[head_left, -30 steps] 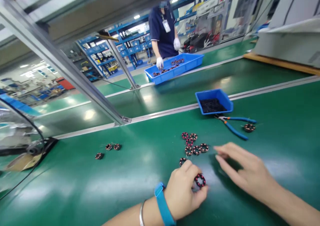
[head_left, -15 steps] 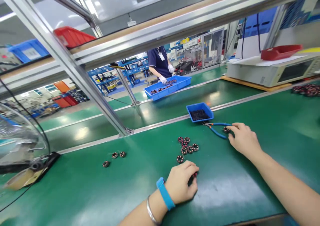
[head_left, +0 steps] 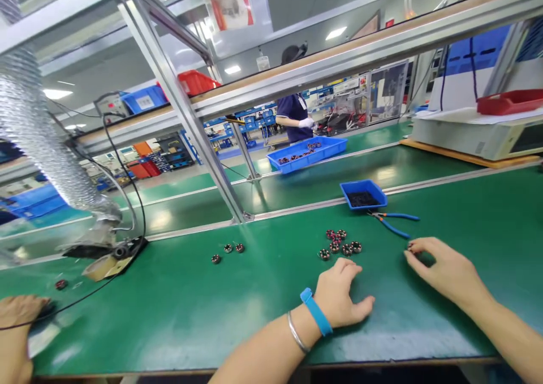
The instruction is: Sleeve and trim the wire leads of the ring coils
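Observation:
My left hand (head_left: 343, 293), with a blue band and a silver bangle at the wrist, hovers over or rests on the green bench. Its thumb is spread from the fingers, and nothing shows between them. Just beyond its fingertips lies a cluster of several small copper-wound motor stators (head_left: 347, 250). My right hand (head_left: 447, 271) pinches a similar small stator (head_left: 410, 248) between thumb and fingertips, mostly covered by the fingers. Close beyond it lie open pliers (head_left: 396, 224) with blue and orange handles. Behind their jaws stands a blue bin (head_left: 363, 195) holding small black pieces.
More stators (head_left: 228, 248) lie left of centre. At far left, another person's hand (head_left: 21, 310) rests near a single stator (head_left: 61, 284) and a tape roll (head_left: 99, 267). A metal post (head_left: 190, 107) rises from the bench. Beyond, a gloved worker (head_left: 292, 112) stands by a blue tray (head_left: 307, 155).
My left hand has opened, and the stator it held is no longer visible. My right hand has drawn a stator away from the pliers toward me. The view has swung left.

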`<state>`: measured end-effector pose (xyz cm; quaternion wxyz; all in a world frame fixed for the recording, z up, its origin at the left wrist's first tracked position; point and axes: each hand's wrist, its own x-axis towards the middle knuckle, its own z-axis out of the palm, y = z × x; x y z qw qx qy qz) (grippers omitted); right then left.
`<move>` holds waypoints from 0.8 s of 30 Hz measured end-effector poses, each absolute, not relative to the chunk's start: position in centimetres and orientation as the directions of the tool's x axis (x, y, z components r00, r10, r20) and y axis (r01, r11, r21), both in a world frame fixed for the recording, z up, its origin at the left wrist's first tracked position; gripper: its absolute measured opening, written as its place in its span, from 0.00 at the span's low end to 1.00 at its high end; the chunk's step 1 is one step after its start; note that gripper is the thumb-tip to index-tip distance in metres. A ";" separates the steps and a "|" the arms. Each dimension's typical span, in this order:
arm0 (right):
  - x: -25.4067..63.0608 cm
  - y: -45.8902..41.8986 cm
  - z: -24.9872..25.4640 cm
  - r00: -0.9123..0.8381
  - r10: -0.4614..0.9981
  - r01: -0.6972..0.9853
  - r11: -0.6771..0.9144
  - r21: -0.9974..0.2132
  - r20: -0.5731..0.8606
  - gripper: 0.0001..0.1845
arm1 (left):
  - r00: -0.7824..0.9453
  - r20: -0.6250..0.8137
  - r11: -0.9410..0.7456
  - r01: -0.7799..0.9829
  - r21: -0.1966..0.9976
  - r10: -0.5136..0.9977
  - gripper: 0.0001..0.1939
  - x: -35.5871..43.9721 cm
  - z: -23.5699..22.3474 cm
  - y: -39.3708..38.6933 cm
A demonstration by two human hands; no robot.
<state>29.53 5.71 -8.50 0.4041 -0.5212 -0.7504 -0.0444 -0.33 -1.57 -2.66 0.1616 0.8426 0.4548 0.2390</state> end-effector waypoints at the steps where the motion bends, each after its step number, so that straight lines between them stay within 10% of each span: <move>1: 28.2 4.2 -8.6 -0.209 0.732 0.765 0.535 -0.358 0.649 0.17 | 0.488 0.242 -0.536 0.659 0.528 0.839 0.35 -0.2 -2.7 -1.7; 9: 23.6 -0.3 -7.7 -0.375 0.713 0.537 0.688 -0.489 0.592 0.16 | 0.537 0.121 -0.486 0.616 0.620 0.835 0.49 0.2 -2.0 -1.6; 24: 26.8 17.3 -2.3 -0.152 0.886 0.831 0.355 -0.429 0.439 0.19 | 0.502 0.131 -0.458 0.612 0.645 0.855 0.20 0.3 -2.9 -1.6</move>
